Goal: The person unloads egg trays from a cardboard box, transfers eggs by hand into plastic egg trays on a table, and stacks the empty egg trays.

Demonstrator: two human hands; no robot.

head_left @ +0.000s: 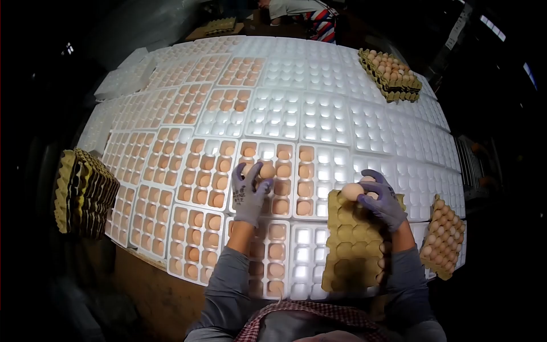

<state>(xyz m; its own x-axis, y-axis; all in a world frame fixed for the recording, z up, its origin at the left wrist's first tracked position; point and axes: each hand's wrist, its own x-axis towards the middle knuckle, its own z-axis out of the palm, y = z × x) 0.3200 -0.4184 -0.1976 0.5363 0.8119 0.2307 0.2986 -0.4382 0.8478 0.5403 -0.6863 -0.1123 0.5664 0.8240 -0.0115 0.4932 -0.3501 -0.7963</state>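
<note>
My left hand (249,194), in a grey-purple glove, is closed on eggs (266,171) above a partly filled white foam tray (295,188) near the middle. Farther right, my right hand (383,199), gloved alike, holds eggs (352,191) between its fingers at the top edge of a brown pulp egg tray (351,251). That pulp tray shows many bare cups, with a few eggs along its right side, partly hidden by my right arm. Brown eggs sit in the foam tray's cups around my left hand.
Foam trays with eggs (196,242) cover the left; eggless foam trays (325,117) lie centre and right. Pulp trays are stacked at the left edge (85,194). Egg-filled pulp trays stand at back right (393,71) and right (443,236). A person (302,11) bends beyond the far edge.
</note>
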